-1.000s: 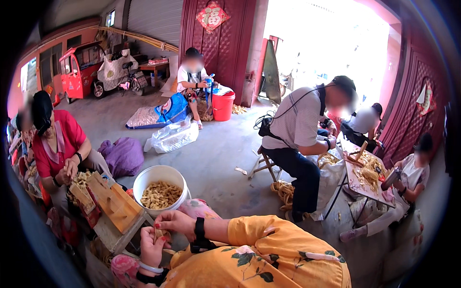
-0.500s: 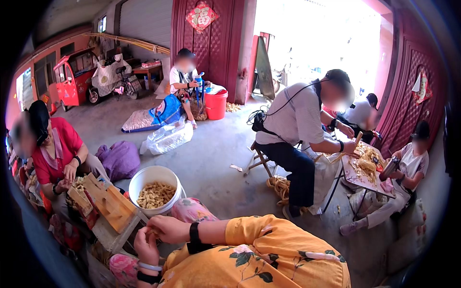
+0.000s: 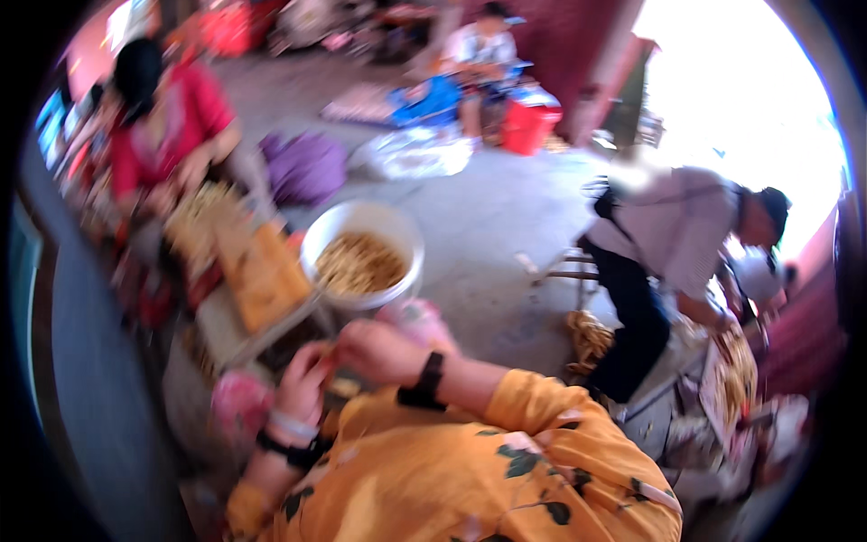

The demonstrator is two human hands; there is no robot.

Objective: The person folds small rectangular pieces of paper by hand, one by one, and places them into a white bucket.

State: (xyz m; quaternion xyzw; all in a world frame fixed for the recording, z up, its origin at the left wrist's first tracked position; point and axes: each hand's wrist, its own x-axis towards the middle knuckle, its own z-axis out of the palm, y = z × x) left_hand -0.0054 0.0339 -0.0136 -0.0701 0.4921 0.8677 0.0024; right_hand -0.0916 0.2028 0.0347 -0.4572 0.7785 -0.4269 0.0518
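Observation:
My left hand and my right hand meet in front of my lap, both with closed fingers. Something small seems pinched between their fingertips, but blur and the fingers hide what it is. A small pale piece shows just below the hands. Just beyond them stands a white bucket, part filled with pale yellow-brown twisted pieces. The bucket is apart from my hands.
At left a wooden board lies on a low stand, where a person in red works. A purple sack and a clear plastic bag lie beyond the bucket. Another person bends over a table at right.
The view has swung left and tilted, so the surroundings appear shifted right and blurred. My two hands stay together at the fingertips, with the pale piece now showing below them.

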